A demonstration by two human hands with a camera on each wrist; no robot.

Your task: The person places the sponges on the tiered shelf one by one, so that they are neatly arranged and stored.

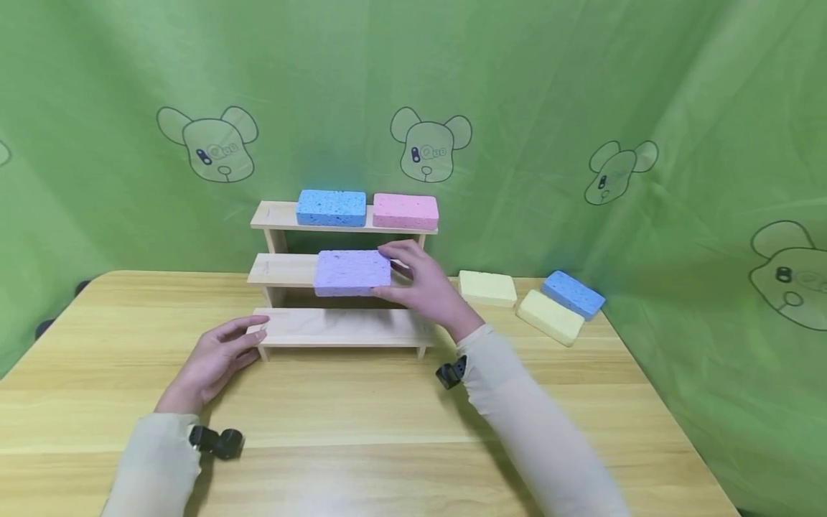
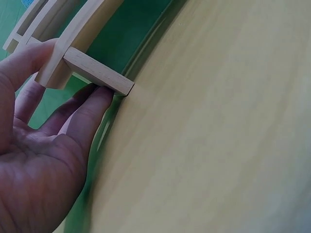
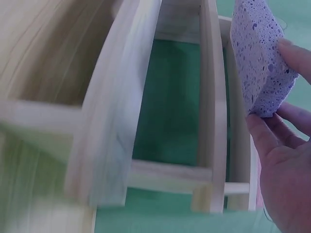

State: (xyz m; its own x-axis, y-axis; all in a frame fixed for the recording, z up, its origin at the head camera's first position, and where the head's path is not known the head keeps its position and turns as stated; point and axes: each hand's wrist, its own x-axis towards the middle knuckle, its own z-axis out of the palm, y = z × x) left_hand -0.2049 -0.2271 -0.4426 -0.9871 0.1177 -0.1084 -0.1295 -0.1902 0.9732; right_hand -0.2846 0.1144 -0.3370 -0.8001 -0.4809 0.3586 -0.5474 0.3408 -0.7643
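A three-tier wooden stepped shelf (image 1: 342,328) stands on the table. My right hand (image 1: 426,286) grips a purple sponge (image 1: 352,273) by its right end, thumb on the near side and fingers behind. The sponge is held in front of the middle tier; in the right wrist view the purple sponge (image 3: 257,58) appears tilted beside the boards. My left hand (image 1: 213,362) holds the left end of the lowest tier. In the left wrist view its fingers (image 2: 90,114) touch the shelf's leg (image 2: 99,72). On the top tier sit a blue sponge (image 1: 332,208) and a pink sponge (image 1: 405,211).
Right of the shelf, a yellow sponge (image 1: 487,288) lies on the table (image 1: 362,431). Farther right, another yellow sponge (image 1: 550,317) lies against a blue sponge (image 1: 573,294). A green curtain (image 1: 530,86) with bear-head prints hangs behind and along the right side.
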